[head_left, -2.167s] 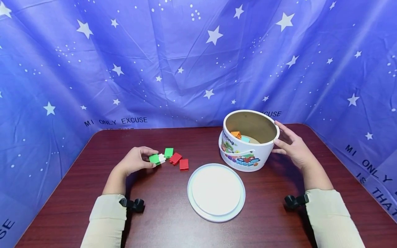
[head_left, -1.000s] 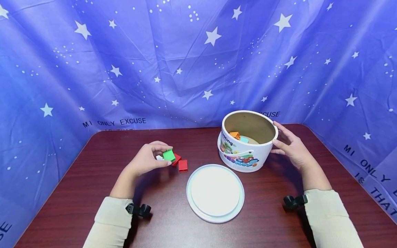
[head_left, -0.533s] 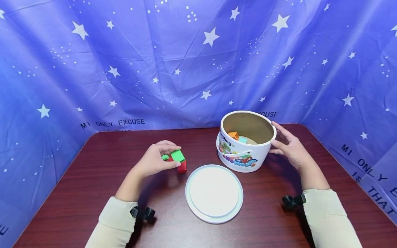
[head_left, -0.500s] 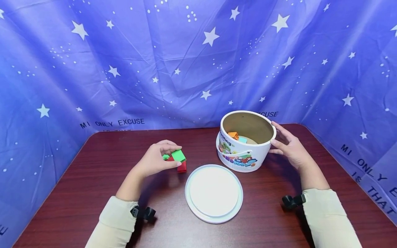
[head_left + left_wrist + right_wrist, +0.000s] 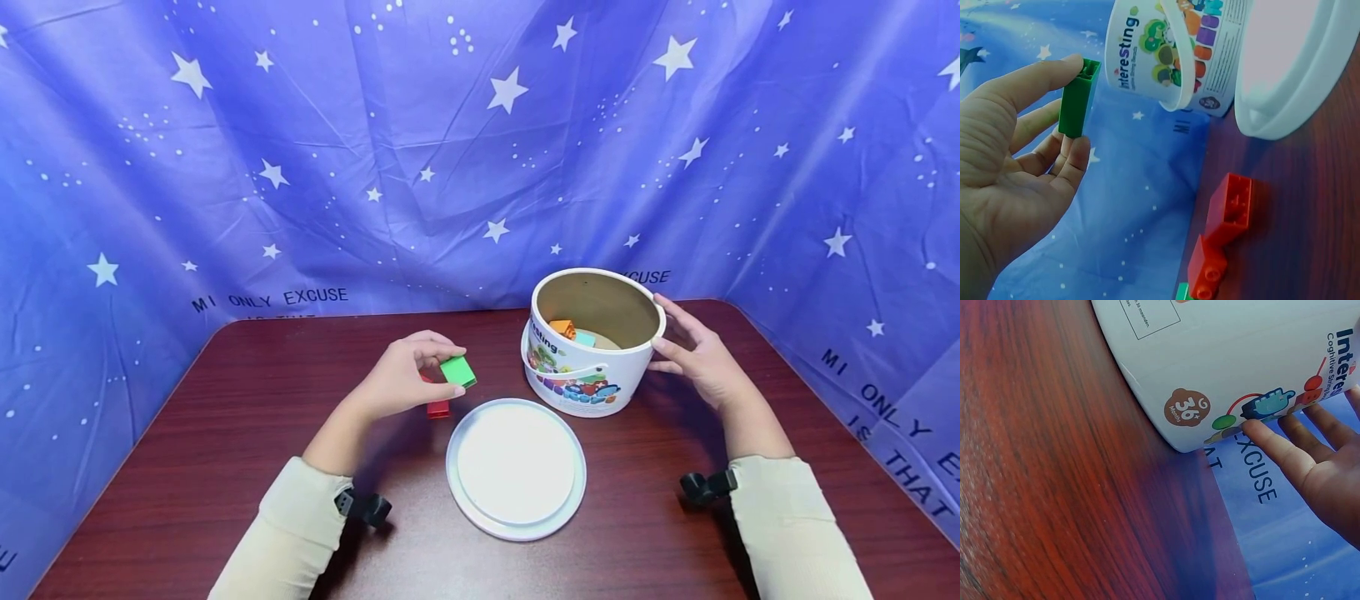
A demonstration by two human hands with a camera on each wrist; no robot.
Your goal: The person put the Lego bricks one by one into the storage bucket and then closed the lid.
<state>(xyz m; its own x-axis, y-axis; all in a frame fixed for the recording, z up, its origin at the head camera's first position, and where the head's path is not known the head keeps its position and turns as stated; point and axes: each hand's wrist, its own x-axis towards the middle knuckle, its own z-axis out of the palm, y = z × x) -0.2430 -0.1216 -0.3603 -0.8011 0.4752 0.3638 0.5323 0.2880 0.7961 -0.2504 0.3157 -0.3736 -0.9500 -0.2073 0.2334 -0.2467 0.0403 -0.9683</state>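
My left hand (image 5: 397, 375) pinches a green building block (image 5: 457, 372) between thumb and fingers, raised above the table left of the bucket. In the left wrist view the block (image 5: 1075, 106) shows its hollow end. Below it on the table lie a red block (image 5: 1229, 209) and a second red block with studs (image 5: 1205, 269), and a bit of green shows at the bottom edge. My right hand (image 5: 708, 371) rests on the right side of a white toy bucket (image 5: 637, 379), fingers extended at its rim and wall. The bucket tilts toward the left hand.
Inside the bucket are an orange block (image 5: 562, 328) and a light blue piece (image 5: 585, 339). Its white handle (image 5: 558, 377) hangs down in front. A round white lid (image 5: 517, 462) lies on the dark wooden table. Behind the table hangs a blue star-patterned curtain (image 5: 420, 242).
My left hand has picked up the green block and carried it right, past the red blocks, toward the bucket. My right hand has stayed on the bucket.
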